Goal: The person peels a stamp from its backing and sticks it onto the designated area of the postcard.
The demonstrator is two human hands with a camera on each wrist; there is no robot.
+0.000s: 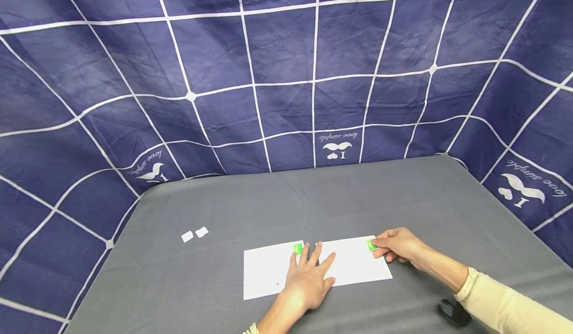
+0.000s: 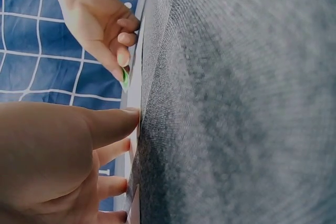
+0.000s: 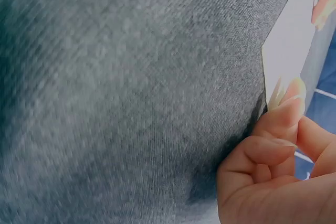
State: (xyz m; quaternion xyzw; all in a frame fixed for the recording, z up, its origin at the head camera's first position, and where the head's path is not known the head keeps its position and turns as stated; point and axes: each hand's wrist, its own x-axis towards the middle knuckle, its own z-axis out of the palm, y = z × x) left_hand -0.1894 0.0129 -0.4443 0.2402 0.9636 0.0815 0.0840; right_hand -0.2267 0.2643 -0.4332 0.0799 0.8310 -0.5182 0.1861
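Two white envelopes lie side by side, the left one [image 1: 264, 272] with a small green stamp [image 1: 298, 248] in its upper right corner. My left hand [image 1: 309, 280] rests across their neighbouring edges, fingers spread and fairly straight. At the upper right corner of the right envelope [image 1: 355, 264], my right hand [image 1: 400, 244] pinches another green stamp [image 1: 371, 245] between thumb and finger. In the left wrist view, this stamp [image 2: 125, 78] stands tilted at the fingertips, close over the paper. The right wrist view shows the fingers curled beside the envelope [image 3: 289, 40], and the stamp's green face is hidden there.
Two small white paper pieces, one [image 1: 187, 236] beside the other [image 1: 202, 232], lie to the left on the grey cloth-covered table [image 1: 215, 284]. A black object [image 1: 454, 312] lies near my right sleeve. A blue curtain [image 1: 286, 105] with white lines hangs around the table.
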